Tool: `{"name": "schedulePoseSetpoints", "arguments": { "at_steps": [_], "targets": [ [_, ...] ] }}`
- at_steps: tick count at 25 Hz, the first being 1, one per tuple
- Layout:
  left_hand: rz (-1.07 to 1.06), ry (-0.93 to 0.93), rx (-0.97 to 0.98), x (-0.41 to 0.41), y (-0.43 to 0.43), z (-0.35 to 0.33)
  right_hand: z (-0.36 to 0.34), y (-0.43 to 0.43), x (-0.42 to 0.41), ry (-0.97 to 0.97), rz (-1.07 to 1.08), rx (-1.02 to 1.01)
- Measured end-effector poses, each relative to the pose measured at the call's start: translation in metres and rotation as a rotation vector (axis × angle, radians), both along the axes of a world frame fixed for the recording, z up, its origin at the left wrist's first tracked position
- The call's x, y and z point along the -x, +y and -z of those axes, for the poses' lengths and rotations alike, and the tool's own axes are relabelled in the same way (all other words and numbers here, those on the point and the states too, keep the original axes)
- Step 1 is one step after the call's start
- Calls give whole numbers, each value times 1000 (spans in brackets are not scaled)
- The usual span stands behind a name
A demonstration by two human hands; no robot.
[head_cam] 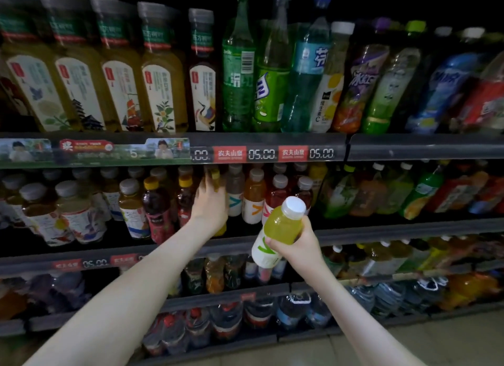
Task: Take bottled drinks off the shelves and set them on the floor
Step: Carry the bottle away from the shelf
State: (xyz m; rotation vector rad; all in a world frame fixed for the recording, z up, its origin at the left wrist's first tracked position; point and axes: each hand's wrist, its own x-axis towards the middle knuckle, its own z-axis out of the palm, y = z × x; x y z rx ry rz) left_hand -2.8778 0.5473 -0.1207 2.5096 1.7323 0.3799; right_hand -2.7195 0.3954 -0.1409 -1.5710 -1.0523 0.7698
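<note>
My right hand (pixel 296 244) grips a yellow-green juice bottle (pixel 281 226) with a white cap and white label, tilted in front of the second shelf (pixel 381 229). My left hand (pixel 211 202) reaches into that shelf and wraps round a yellow-capped bottle (pixel 216 179), most of it hidden behind my palm. Beside it stand white-labelled juice bottles (pixel 253 196) in orange and red.
The top shelf carries tall tea bottles (pixel 161 71) and green soda bottles (pixel 238 65). Lower shelves hold packed water and soft drinks (pixel 294 308). A strip of pale floor (pixel 436 341) shows at the bottom right, below the lowest shelf.
</note>
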Motion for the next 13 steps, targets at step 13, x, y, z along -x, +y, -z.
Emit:
{"name": "schedulePoseSetpoints", "arguments": {
  "at_steps": [13],
  "targets": [
    [-137,75,-183,49,8,0,16,37,3,14,-121,45]
  ]
}}
